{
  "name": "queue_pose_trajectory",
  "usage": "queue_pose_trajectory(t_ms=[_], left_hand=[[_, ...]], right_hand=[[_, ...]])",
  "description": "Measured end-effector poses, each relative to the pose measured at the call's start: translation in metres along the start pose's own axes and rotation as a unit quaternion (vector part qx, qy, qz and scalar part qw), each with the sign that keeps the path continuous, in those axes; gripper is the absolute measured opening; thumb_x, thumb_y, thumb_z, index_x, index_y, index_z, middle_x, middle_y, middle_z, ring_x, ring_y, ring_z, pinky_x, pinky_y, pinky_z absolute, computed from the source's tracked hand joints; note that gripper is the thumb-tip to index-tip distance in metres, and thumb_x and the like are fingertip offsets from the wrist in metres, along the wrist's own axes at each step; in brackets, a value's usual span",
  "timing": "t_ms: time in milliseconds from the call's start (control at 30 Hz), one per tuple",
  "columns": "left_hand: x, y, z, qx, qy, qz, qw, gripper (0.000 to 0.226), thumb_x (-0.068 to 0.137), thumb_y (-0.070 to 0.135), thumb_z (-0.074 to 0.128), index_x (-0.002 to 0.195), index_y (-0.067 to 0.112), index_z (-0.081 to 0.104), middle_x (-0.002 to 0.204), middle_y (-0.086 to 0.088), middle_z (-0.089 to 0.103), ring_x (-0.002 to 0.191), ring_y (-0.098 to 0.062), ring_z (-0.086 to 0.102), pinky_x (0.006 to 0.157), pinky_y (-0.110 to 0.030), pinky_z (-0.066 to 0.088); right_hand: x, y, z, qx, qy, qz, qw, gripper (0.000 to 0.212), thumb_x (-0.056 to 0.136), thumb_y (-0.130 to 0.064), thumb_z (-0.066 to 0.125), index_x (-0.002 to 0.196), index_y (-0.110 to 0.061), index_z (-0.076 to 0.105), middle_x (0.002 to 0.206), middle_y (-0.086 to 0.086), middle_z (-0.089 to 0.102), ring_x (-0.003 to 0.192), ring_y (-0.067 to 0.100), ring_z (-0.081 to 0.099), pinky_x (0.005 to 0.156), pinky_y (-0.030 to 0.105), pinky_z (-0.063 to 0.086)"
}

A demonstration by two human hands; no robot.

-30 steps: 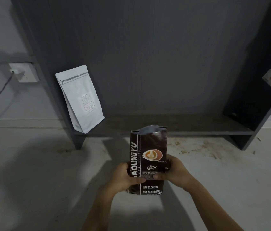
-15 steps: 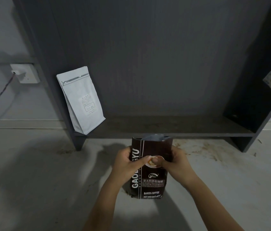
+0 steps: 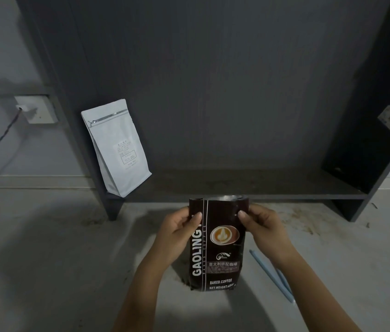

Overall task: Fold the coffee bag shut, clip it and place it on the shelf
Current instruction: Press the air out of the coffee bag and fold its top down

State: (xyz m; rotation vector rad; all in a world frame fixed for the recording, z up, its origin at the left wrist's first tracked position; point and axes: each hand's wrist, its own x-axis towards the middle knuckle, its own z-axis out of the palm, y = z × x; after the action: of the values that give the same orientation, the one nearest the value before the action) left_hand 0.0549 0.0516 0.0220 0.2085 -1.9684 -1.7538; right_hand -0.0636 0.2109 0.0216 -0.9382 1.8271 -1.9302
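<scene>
Both hands have climbed from the middle of the dark brown foil coffee bag (image 3: 216, 245) to its top corners, so folding the mouth looks about to begin; nothing is folded yet. The left hand (image 3: 177, 232) and right hand (image 3: 264, 230) each hold a narrow pinching grip on a corner. The bag stands on the floor, below both grips. A long pale blue plastic clip (image 3: 271, 275) lies below and right of the right grip; the dark grey shelf (image 3: 249, 185) sits just beyond.

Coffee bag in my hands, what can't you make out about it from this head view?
- Coffee bag mouth: edge-on, open or shut unclear.
- Net weight figure: cut off at the bag's side.
- Left hand and right hand fingers: behind the bag.
</scene>
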Motion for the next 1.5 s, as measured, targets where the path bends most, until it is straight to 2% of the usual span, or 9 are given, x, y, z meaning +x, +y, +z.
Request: queue_pose_trajectory(t_ms=[233, 533, 733, 900, 1033, 1167, 1300, 1433, 1500], left_hand=[[0.004, 0.004, 0.004, -0.015, 0.050, 0.045, 0.998, 0.017, 0.082, 0.018, 0.054, 0.080, 0.013, 0.070, 0.074, 0.003, 0.074, 0.073, -0.011, 0.067, 0.066, -0.020, 0.053], [0.001, 0.011, 0.005, -0.024, 0.049, 0.069, 0.996, 0.022, 0.087, 0.007, 0.053, 0.102, 0.018, 0.066, 0.094, 0.008, 0.076, 0.093, -0.012, 0.069, 0.080, -0.020, 0.054], [0.001, 0.017, -0.003, 0.004, 0.045, 0.076, 0.996, 0.028, 0.082, 0.001, 0.058, 0.095, 0.024, 0.068, 0.085, 0.012, 0.077, 0.083, -0.007, 0.070, 0.073, -0.016, 0.053], [-0.001, 0.013, -0.005, 0.027, 0.018, 0.037, 0.999, 0.031, 0.077, -0.011, 0.062, 0.081, 0.019, 0.068, 0.075, 0.010, 0.076, 0.074, -0.005, 0.070, 0.068, -0.014, 0.053], [-0.005, 0.007, -0.006, 0.004, 0.006, 0.022, 1.000, 0.040, 0.074, -0.019, 0.058, 0.072, 0.019, 0.071, 0.086, 0.004, 0.078, 0.092, -0.017, 0.071, 0.082, -0.021, 0.054], [-0.007, 0.003, -0.008, -0.022, -0.025, 0.018, 0.999, 0.009, 0.076, 0.019, 0.064, 0.074, 0.013, 0.070, 0.098, -0.008, 0.075, 0.102, -0.025, 0.067, 0.091, -0.031, 0.052], [-0.008, 0.000, -0.006, 0.006, -0.028, -0.010, 1.000, 0.041, 0.073, 0.053, 0.058, 0.072, 0.015, 0.072, 0.097, -0.010, 0.075, 0.097, -0.020, 0.068, 0.085, -0.027, 0.052], [-0.010, 0.001, -0.003, 0.029, -0.041, -0.021, 0.999, 0.019, 0.066, 0.031, 0.072, 0.079, 0.019, 0.069, 0.105, -0.003, 0.073, 0.099, -0.014, 0.067, 0.081, -0.022, 0.051], [-0.010, 0.001, -0.006, 0.044, -0.051, -0.022, 0.997, 0.036, 0.065, 0.028, 0.076, 0.098, 0.022, 0.064, 0.111, 0.001, 0.070, 0.104, -0.013, 0.065, 0.086, -0.024, 0.051]], right_hand=[[0.003, -0.014, 0.005, 0.028, 0.071, -0.039, 0.996, 0.021, 0.083, 0.001, 0.056, 0.077, -0.015, 0.069, 0.067, -0.004, 0.074, 0.067, 0.011, 0.068, 0.062, 0.018, 0.055], [0.001, -0.017, 0.005, 0.033, 0.106, -0.066, 0.992, 0.027, 0.087, -0.003, 0.048, 0.071, -0.014, 0.066, 0.063, -0.007, 0.070, 0.062, 0.005, 0.062, 0.059, 0.014, 0.050], [-0.002, -0.017, 0.000, 0.055, 0.014, -0.046, 0.997, 0.014, 0.079, 0.006, 0.056, 0.085, -0.005, 0.063, 0.070, -0.005, 0.072, 0.070, 0.010, 0.065, 0.064, 0.018, 0.054], [-0.004, -0.009, -0.002, 0.030, 0.019, -0.032, 0.999, 0.031, 0.074, 0.012, 0.060, 0.077, -0.017, 0.068, 0.071, -0.002, 0.073, 0.073, 0.018, 0.066, 0.068, 0.024, 0.056], [-0.007, -0.009, -0.004, 0.056, -0.015, -0.021, 0.998, 0.038, 0.074, 0.019, 0.055, 0.066, -0.015, 0.070, 0.086, -0.007, 0.075, 0.086, 0.012, 0.067, 0.072, 0.020, 0.055], [-0.013, -0.005, -0.010, 0.082, -0.067, 0.001, 0.994, 0.011, 0.065, -0.019, 0.075, 0.073, -0.014, 0.069, 0.111, -0.004, 0.068, 0.106, 0.012, 0.061, 0.080, 0.023, 0.054], [-0.017, -0.005, -0.011, 0.036, -0.080, 0.025, 0.996, 0.041, 0.065, -0.052, 0.066, 0.070, -0.012, 0.071, 0.121, -0.003, 0.064, 0.109, 0.014, 0.060, 0.079, 0.025, 0.053], [-0.016, -0.006, -0.008, 0.028, -0.065, 0.046, 0.996, 0.012, 0.076, -0.019, 0.067, 0.079, -0.008, 0.069, 0.117, -0.003, 0.066, 0.109, 0.018, 0.060, 0.076, 0.022, 0.054], [-0.016, -0.008, -0.008, 0.022, -0.094, 0.062, 0.993, 0.026, 0.075, -0.002, 0.065, 0.099, -0.011, 0.064, 0.118, 0.001, 0.063, 0.108, 0.019, 0.061, 0.079, 0.026, 0.055]])
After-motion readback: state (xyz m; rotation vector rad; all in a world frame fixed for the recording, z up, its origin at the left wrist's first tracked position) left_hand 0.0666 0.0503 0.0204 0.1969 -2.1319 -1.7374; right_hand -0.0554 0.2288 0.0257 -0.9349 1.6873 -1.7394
